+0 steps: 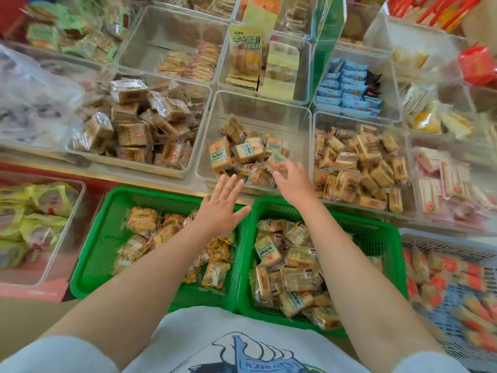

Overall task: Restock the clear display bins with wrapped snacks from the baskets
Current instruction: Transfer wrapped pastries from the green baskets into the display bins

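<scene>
Both hands blurred, right hand [291,179] fingertips indistinct over clear bin [258,103]

A shop counter [88,175], edged in a pale gold strip over red, is covered with clear bins set side by side in rows. The front row is made up of a bin of brown wrapped cakes [134,127], a partly filled middle bin [255,141] and a well-stocked bin of tan snacks [360,165], flanked by a bin of pink packets [451,189]. Behind them are seen bins of blue packets [349,87], yellow packets [269,63] and orange biscuits [191,63]. Below the counter edge, two green baskets [239,238] are placed touching each other, between a bin of yellow packets [35,219] and a grey basket [451,278].
</scene>
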A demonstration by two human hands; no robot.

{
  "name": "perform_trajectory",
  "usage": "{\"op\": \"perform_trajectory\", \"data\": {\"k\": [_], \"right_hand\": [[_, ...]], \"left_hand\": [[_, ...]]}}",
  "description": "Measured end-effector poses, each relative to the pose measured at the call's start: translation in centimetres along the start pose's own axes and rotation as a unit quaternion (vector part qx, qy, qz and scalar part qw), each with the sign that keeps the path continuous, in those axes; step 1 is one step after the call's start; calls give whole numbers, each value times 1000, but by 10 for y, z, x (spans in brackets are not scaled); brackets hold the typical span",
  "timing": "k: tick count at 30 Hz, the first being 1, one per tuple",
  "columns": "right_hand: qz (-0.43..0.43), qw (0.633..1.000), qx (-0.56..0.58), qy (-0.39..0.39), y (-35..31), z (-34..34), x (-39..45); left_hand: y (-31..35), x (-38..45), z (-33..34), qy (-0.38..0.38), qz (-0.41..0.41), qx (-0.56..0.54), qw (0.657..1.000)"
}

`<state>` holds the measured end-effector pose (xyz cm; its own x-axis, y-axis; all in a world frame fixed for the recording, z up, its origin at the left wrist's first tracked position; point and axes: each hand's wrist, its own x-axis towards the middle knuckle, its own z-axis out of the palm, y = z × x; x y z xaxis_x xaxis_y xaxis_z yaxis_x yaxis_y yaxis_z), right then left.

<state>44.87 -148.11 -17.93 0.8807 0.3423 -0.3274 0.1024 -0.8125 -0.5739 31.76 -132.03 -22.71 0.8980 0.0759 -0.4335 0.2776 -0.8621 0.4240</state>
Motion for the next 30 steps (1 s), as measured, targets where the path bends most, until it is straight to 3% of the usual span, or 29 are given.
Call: {"op": "perform_trajectory", "data": {"k": [2, 6, 8, 10, 14, 20, 26, 30], "right_hand": [[-16, 999, -26, -31, 9, 8, -7], [-39, 996, 13, 82, 32, 26, -44], [-17, 995, 7, 100, 45, 38, -59], [29, 997, -29, 63, 58, 50, -65], [110, 980, -104, -130, 73, 70, -67], [127, 983, -118, -65, 80, 89, -52], [97, 994, 35, -25, 80, 58, -56], [125, 974, 190, 19, 70, 25, -89]], "left_hand": [[0, 1, 0, -2, -1, 4, 1000], [0, 1, 7, 3, -2, 10, 1000], [2, 2, 10, 8, -5, 6, 1000], [1, 3, 12, 13, -5, 3, 1000], [0, 1, 11, 18, -7, -8, 1000], [-1, 3, 4, 4, -15, -25, 1000], [-1, 4, 9, 11, 0, 27, 1000], [-3, 5, 17, 28, -2, 65, 997]]}}
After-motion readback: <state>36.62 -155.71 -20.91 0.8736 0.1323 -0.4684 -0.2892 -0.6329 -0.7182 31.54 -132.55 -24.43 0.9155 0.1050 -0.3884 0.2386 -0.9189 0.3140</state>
